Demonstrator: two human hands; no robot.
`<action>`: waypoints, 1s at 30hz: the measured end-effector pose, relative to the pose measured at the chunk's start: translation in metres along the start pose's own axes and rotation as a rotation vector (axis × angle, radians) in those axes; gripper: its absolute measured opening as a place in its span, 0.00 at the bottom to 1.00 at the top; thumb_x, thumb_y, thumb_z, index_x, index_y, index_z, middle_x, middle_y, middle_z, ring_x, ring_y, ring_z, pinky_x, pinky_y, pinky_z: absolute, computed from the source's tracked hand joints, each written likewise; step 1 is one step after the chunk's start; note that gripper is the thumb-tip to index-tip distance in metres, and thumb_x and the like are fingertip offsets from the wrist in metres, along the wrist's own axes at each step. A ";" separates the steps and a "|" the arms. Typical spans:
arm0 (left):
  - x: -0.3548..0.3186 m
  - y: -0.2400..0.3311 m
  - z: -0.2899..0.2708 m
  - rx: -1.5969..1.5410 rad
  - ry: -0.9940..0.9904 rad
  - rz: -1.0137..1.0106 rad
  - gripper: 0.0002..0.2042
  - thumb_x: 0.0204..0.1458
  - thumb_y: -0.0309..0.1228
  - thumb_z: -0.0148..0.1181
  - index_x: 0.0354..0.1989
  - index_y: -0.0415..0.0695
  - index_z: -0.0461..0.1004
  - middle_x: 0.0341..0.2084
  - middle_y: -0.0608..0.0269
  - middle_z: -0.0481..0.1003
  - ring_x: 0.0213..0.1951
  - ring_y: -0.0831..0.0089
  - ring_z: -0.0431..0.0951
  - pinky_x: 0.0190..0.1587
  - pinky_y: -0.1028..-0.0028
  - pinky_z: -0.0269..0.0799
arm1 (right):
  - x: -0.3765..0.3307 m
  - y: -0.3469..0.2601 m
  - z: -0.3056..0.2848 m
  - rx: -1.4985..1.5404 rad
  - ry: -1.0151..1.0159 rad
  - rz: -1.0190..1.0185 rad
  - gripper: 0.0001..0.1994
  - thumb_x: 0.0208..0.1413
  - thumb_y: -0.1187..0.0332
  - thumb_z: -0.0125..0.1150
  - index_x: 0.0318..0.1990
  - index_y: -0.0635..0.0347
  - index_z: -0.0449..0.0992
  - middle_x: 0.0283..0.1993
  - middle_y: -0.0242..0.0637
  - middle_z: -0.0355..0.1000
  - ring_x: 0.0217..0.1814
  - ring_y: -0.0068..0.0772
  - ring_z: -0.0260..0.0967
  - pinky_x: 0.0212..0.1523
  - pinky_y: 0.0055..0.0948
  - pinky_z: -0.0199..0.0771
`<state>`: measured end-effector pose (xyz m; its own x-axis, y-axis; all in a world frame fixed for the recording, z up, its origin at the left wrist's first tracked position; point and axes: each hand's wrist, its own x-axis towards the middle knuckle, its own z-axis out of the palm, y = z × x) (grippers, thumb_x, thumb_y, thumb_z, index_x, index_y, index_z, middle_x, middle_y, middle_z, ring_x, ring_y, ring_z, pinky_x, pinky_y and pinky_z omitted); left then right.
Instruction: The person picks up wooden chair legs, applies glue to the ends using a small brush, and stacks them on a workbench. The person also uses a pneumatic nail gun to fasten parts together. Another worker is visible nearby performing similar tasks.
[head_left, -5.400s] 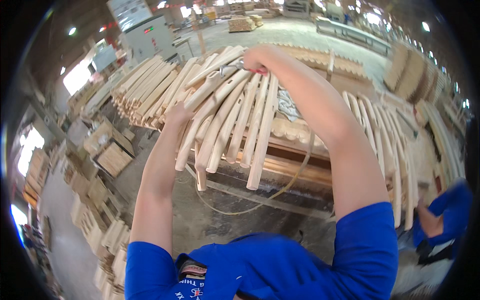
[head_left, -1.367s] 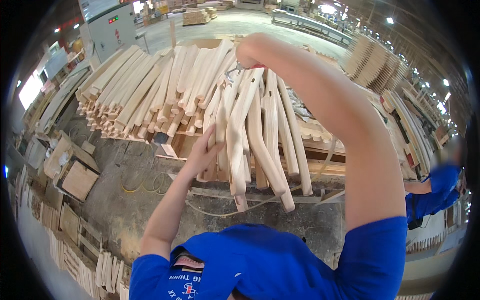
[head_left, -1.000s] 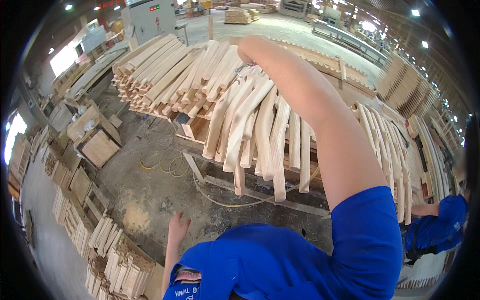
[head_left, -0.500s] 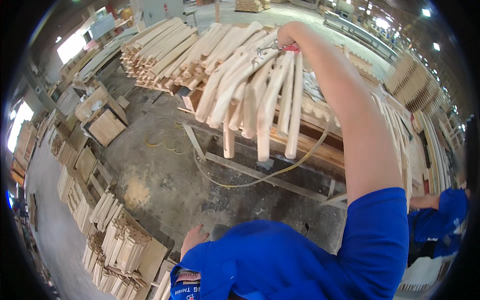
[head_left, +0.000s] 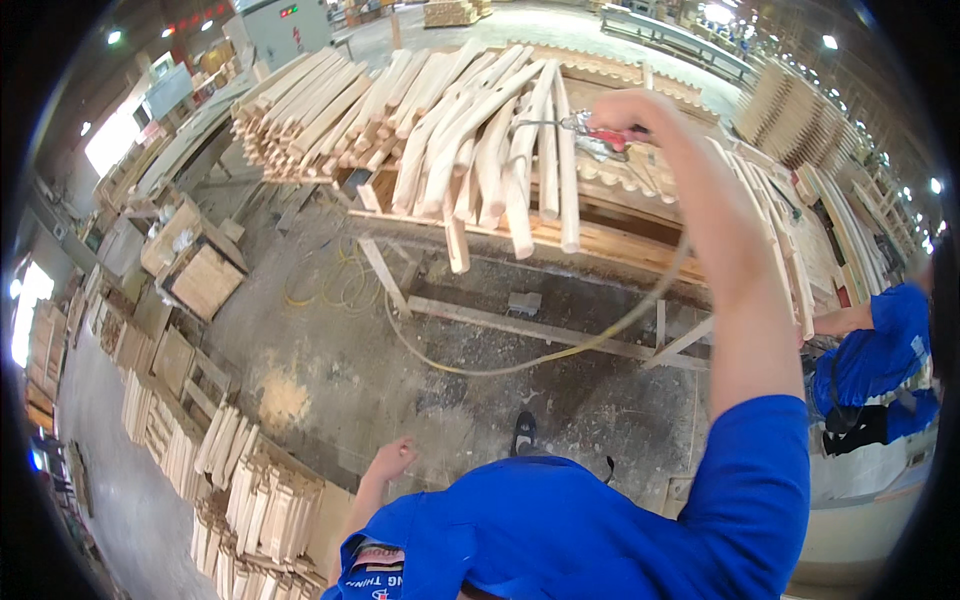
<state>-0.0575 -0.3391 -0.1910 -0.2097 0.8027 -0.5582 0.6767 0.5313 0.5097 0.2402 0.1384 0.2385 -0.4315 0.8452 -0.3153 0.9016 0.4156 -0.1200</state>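
Observation:
At the right of the stacks, my right hand (head_left: 628,112) is closed round a red-handled tool (head_left: 606,138) with a thin metal nozzle that looks like an air blow gun. Its tip points left, over a loose pile of pale, slightly curved wooden sticks (head_left: 480,130) whose ends overhang the bench edge. My left hand (head_left: 396,457) hangs low over the floor, fingers loosely bent, with nothing in it. Beneath the bench loops a yellowish hose (head_left: 560,352); its upper end passes behind my right arm.
More sticks are stacked on the bench (head_left: 580,238) at the far left. Bundled wooden pieces (head_left: 270,510) line the lower left, and a wooden box (head_left: 205,275) stands on the floor. A co-worker in blue (head_left: 870,345) is at the right. One shoe (head_left: 524,432) shows below me.
My right hand and the tool have moved right, away from above the sticks. My left hand has come forward and its fingers have curled. The view has shifted, showing more floor.

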 end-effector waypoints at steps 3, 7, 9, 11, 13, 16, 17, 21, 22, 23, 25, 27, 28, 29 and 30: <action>-0.031 -0.043 0.008 -0.055 -0.123 -0.280 0.30 0.46 0.44 0.58 0.59 0.47 0.66 0.46 0.50 0.75 0.49 0.55 0.75 0.52 0.62 0.70 | -0.064 -0.026 0.033 0.169 -0.211 -0.306 0.11 0.62 0.63 0.45 0.37 0.60 0.72 0.23 0.36 0.72 0.14 0.19 0.61 0.14 0.26 0.63; -0.046 -0.070 0.006 0.309 -0.131 -0.309 0.28 0.45 0.42 0.59 0.57 0.49 0.69 0.48 0.55 0.75 0.52 0.58 0.74 0.54 0.59 0.68 | -0.159 -0.063 0.088 0.186 -0.621 -0.491 0.11 0.62 0.63 0.48 0.43 0.57 0.74 0.28 0.30 0.72 0.25 0.15 0.66 0.25 0.19 0.69; -0.043 -0.069 0.001 0.429 -0.207 -0.402 0.26 0.46 0.41 0.59 0.56 0.49 0.71 0.51 0.56 0.74 0.54 0.58 0.73 0.55 0.57 0.67 | -0.181 -0.073 0.113 0.229 -1.021 -0.489 0.15 0.63 0.62 0.50 0.53 0.57 0.72 0.29 0.24 0.69 0.29 0.13 0.63 0.28 0.16 0.65; -0.028 -0.066 -0.002 0.530 -0.341 -0.577 0.24 0.46 0.41 0.58 0.54 0.49 0.72 0.53 0.57 0.72 0.55 0.59 0.72 0.55 0.55 0.66 | -0.172 -0.063 0.150 0.300 -1.135 -0.565 0.14 0.63 0.59 0.49 0.49 0.55 0.74 0.27 0.23 0.68 0.24 0.11 0.60 0.16 0.15 0.54; -0.019 -0.053 0.012 0.602 -0.365 -0.461 0.23 0.47 0.41 0.57 0.53 0.49 0.73 0.54 0.57 0.71 0.55 0.59 0.71 0.55 0.56 0.67 | -0.175 -0.061 0.157 0.329 -1.162 -0.532 0.14 0.63 0.61 0.49 0.51 0.54 0.74 0.28 0.22 0.69 0.24 0.11 0.59 0.18 0.16 0.55; -0.013 -0.030 0.026 0.484 -0.254 -0.154 0.20 0.48 0.43 0.57 0.49 0.48 0.75 0.55 0.57 0.71 0.55 0.61 0.72 0.52 0.61 0.69 | -0.188 -0.062 0.139 0.287 -1.164 -0.437 0.15 0.63 0.62 0.49 0.54 0.54 0.72 0.31 0.22 0.71 0.27 0.12 0.60 0.23 0.18 0.59; -0.005 -0.018 0.030 0.285 -0.321 0.009 0.19 0.51 0.43 0.53 0.47 0.47 0.75 0.47 0.60 0.75 0.48 0.64 0.75 0.47 0.60 0.72 | -0.187 -0.051 0.141 0.273 -1.074 -0.373 0.15 0.63 0.61 0.50 0.55 0.53 0.72 0.30 0.22 0.71 0.27 0.12 0.61 0.22 0.18 0.58; 0.015 0.059 0.004 -1.114 -0.440 -0.016 0.23 0.60 0.49 0.41 0.58 0.48 0.63 0.45 0.58 0.74 0.38 0.65 0.78 0.41 0.64 0.74 | -0.173 -0.045 0.160 0.058 -1.050 -0.262 0.14 0.63 0.59 0.48 0.52 0.49 0.74 0.28 0.23 0.71 0.27 0.12 0.64 0.20 0.18 0.58; 0.006 0.092 -0.016 -1.214 -0.479 0.170 0.23 0.61 0.47 0.42 0.59 0.48 0.61 0.46 0.58 0.74 0.38 0.65 0.78 0.41 0.65 0.75 | -0.167 -0.041 0.176 0.050 -1.102 -0.271 0.14 0.63 0.58 0.48 0.51 0.49 0.74 0.28 0.23 0.70 0.27 0.12 0.64 0.20 0.18 0.58; -0.006 0.124 -0.028 -1.003 -0.466 0.425 0.22 0.61 0.46 0.43 0.58 0.46 0.62 0.44 0.58 0.74 0.36 0.66 0.78 0.39 0.66 0.75 | -0.159 -0.035 0.197 0.136 -1.082 -0.329 0.14 0.62 0.56 0.49 0.49 0.47 0.75 0.25 0.29 0.73 0.15 0.17 0.58 0.14 0.21 0.56; -0.026 0.172 -0.043 -0.644 -0.465 0.710 0.19 0.61 0.42 0.45 0.55 0.44 0.63 0.39 0.59 0.75 0.32 0.70 0.78 0.37 0.69 0.75 | -0.153 -0.044 0.210 0.219 -1.007 -0.426 0.14 0.62 0.56 0.49 0.50 0.47 0.74 0.28 0.29 0.74 0.18 0.17 0.61 0.16 0.22 0.58; -0.037 0.200 -0.050 -0.467 -0.603 0.620 0.16 0.61 0.38 0.47 0.52 0.42 0.65 0.32 0.61 0.75 0.27 0.74 0.76 0.35 0.71 0.76 | -0.146 -0.047 0.231 0.192 -0.801 -0.566 0.16 0.59 0.55 0.52 0.52 0.46 0.73 0.33 0.32 0.75 0.27 0.20 0.66 0.24 0.25 0.64; -0.041 0.205 -0.052 -0.437 -0.695 0.468 0.14 0.61 0.36 0.48 0.50 0.41 0.65 0.28 0.63 0.75 0.24 0.76 0.75 0.33 0.73 0.76 | -0.151 -0.053 0.237 0.105 -0.604 -0.648 0.18 0.56 0.56 0.55 0.54 0.46 0.73 0.36 0.34 0.74 0.41 0.29 0.70 0.43 0.34 0.67; -0.049 0.205 -0.052 -0.653 -0.719 0.336 0.10 0.61 0.33 0.47 0.44 0.41 0.66 0.19 0.69 0.70 0.16 0.83 0.69 0.27 0.76 0.74 | -0.157 -0.061 0.246 -0.073 -0.317 -0.671 0.22 0.52 0.55 0.59 0.56 0.45 0.71 0.42 0.34 0.73 0.48 0.32 0.67 0.48 0.39 0.64; -0.051 0.204 -0.051 -0.744 -0.704 0.297 0.09 0.61 0.33 0.47 0.44 0.41 0.66 0.19 0.69 0.70 0.15 0.83 0.68 0.26 0.76 0.73 | -0.164 -0.067 0.258 -0.242 -0.020 -0.686 0.27 0.48 0.53 0.63 0.57 0.43 0.69 0.49 0.33 0.72 0.54 0.35 0.64 0.54 0.44 0.61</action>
<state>0.0558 -0.2582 -0.0249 0.5086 0.7168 -0.4770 -0.0179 0.5627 0.8265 0.2584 -0.1148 0.0555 -0.8946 0.3627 -0.2611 0.3958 0.9143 -0.0859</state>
